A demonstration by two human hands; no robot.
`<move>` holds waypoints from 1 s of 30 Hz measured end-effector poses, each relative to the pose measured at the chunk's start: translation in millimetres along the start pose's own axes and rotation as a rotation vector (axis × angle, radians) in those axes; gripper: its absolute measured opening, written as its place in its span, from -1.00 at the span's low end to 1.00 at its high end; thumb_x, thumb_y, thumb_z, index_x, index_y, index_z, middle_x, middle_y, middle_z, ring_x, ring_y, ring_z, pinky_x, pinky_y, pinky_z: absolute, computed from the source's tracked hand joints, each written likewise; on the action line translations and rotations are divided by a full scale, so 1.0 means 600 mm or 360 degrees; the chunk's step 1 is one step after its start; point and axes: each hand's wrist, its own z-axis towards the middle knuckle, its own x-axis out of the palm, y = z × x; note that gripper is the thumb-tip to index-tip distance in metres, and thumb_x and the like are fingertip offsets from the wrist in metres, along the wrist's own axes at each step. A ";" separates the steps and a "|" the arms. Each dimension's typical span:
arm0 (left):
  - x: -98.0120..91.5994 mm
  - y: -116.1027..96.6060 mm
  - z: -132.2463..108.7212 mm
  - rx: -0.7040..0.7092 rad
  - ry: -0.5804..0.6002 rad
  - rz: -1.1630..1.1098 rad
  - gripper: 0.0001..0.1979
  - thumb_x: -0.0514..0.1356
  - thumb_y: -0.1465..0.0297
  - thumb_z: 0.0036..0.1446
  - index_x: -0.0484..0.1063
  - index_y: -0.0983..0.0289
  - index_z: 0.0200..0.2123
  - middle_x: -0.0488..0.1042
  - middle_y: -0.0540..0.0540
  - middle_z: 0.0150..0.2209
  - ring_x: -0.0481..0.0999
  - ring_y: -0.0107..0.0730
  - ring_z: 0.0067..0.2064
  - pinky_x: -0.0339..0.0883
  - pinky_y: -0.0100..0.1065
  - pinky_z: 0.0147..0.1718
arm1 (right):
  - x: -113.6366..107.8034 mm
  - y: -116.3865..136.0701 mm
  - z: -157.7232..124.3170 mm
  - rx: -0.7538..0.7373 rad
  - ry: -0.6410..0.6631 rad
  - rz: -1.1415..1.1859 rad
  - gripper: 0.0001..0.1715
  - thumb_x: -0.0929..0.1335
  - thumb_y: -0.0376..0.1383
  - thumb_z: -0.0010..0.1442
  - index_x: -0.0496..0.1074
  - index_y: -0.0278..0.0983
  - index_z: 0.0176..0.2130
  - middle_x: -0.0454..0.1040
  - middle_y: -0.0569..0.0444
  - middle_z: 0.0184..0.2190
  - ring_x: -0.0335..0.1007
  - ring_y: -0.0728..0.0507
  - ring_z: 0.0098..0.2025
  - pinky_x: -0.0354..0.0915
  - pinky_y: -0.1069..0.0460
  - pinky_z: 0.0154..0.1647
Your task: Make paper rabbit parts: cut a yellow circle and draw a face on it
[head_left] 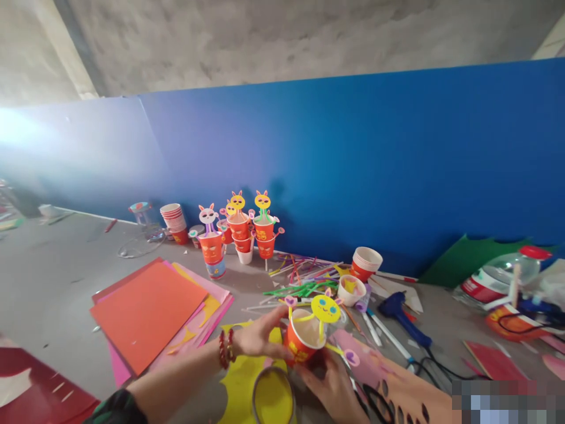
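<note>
Low in the middle of the view, both my hands hold a red paper cup [302,343] tilted toward me. A yellow animal face [325,308] on a yellow pipe-cleaner body sticks out of it, with small pink paws at the sides. My left hand [260,337], with red bead bracelets at the wrist, grips the cup's left side. My right hand [332,386] holds it from below. A roll of tape [273,396] lies on yellow foam just beneath the hands.
Sheets of orange and pink foam [150,312] lie to the left. Several finished cup figures [241,227] and a cup stack [174,221] stand by the blue wall. Pipe cleaners [304,280], a blue glue gun [404,318], pens and more cups [366,263] lie to the right.
</note>
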 end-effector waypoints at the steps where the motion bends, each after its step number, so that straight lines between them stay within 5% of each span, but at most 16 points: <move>1: 0.010 -0.007 -0.004 -0.0022 -0.0017 -0.0032 -0.17 0.40 0.20 0.03 0.14 0.15 0.31 0.40 0.19 0.20 0.48 -0.05 0.11 0.40 -0.15 0.10 | 0.000 0.001 -0.001 -0.0022 -0.0005 -0.0053 -0.54 0.43 0.06 0.13 0.52 -0.30 -0.30 0.62 -0.12 -0.36 0.54 -0.29 -0.34 0.47 -0.10 -0.26; 5: 0.037 -0.024 -0.007 -0.0083 -0.0212 -0.0011 -0.13 0.47 0.13 -0.08 0.25 0.20 0.27 0.39 0.23 0.19 0.39 0.08 0.18 0.27 -0.04 0.21 | -0.001 -0.002 -0.002 -0.0129 -0.0067 -0.0138 -0.56 0.40 0.05 0.16 0.48 -0.29 -0.36 0.57 -0.07 -0.45 0.50 -0.24 -0.42 0.44 -0.08 -0.36; 12: 0.017 -0.013 -0.006 -0.0116 -0.0445 -0.0188 -0.27 0.48 0.24 -0.08 0.35 0.20 0.17 0.44 0.19 0.09 0.49 -0.05 0.06 0.48 -0.19 -0.01 | 0.002 -0.019 -0.001 -0.0176 -0.0087 0.0042 -0.49 0.38 -0.09 0.26 0.35 -0.28 0.11 0.57 -0.03 -0.33 0.52 -0.19 -0.38 0.49 -0.04 -0.30; 17: -0.036 0.050 -0.005 -0.0268 -0.0876 -0.0070 -0.43 0.38 0.27 0.05 0.31 0.28 0.10 0.48 0.22 0.00 0.55 -0.11 -0.05 0.49 -0.15 -0.09 | -0.003 -0.015 0.002 -0.0204 0.0010 0.0047 -0.38 0.33 -0.12 0.33 0.17 -0.22 0.28 0.56 0.00 -0.29 0.53 -0.15 -0.34 0.51 0.01 -0.27; 22: -0.104 0.140 -0.008 -0.0427 -0.1370 0.0160 -0.46 0.38 0.26 -0.02 0.32 0.30 0.01 0.46 0.24 -0.03 0.50 0.00 0.01 0.38 0.01 0.01 | -0.004 -0.016 0.004 -0.0251 0.0071 -0.0027 -0.48 0.30 -0.12 0.35 0.24 -0.19 0.23 0.57 -0.02 -0.23 0.51 -0.09 -0.41 0.49 0.07 -0.35; 30: -0.122 0.198 -0.021 -0.0460 -0.1549 0.0246 -0.46 0.39 0.28 -0.09 0.35 0.28 -0.03 0.52 0.22 -0.04 0.53 -0.03 0.00 0.39 -0.04 0.01 | 0.003 -0.031 0.007 -0.0316 0.0116 -0.0047 -0.58 0.32 -0.12 0.32 0.37 -0.14 0.13 0.60 0.01 -0.27 0.50 -0.07 -0.45 0.46 0.12 -0.42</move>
